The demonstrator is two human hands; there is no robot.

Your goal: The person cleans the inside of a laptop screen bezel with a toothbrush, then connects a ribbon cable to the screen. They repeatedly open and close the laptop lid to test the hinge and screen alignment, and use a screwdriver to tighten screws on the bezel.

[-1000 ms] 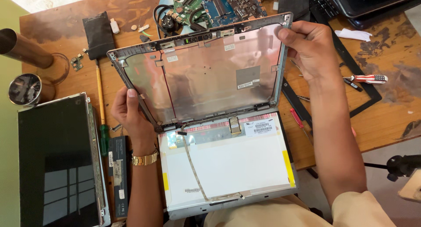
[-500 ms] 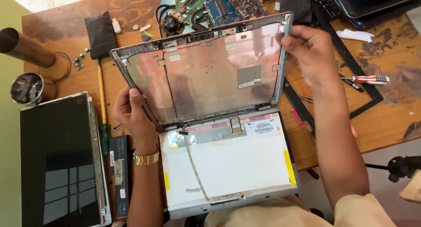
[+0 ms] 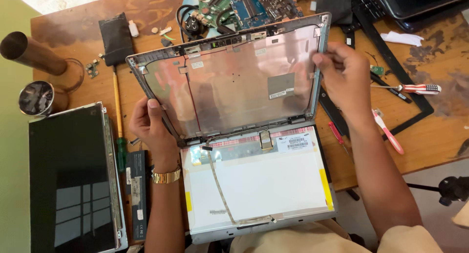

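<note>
Holding a grey, foil-lined laptop lid shell (image 3: 234, 82) tilted up mid-table: left hand (image 3: 149, 123) gripping its left edge, right hand (image 3: 344, 77) pinching its right edge. Resting below, toward the near edge of the worn wooden table (image 3: 439, 131), a flat white screen panel (image 3: 259, 184).

A wooden table (image 3: 430, 135), worn and stained, carries a scatter of repair clutter. At the left edge lies a loose screen panel (image 3: 71, 179) with a dark glossy face, and beside it a slim black battery bar (image 3: 137, 194). A long screwdriver with a green handle (image 3: 118, 121) lies between them — its shaft pointing away toward a black pouch (image 3: 116, 38). Two brown cylinders (image 3: 34, 55) stand at the far left. Along the top edge sit green and blue circuit boards (image 3: 244, 1) with a coiled black cable. On the right lie a black plastic bezel frame (image 3: 391, 62), a red-and-white striped screwdriver (image 3: 415, 88) and a pink toothbrush (image 3: 388, 133).
</note>
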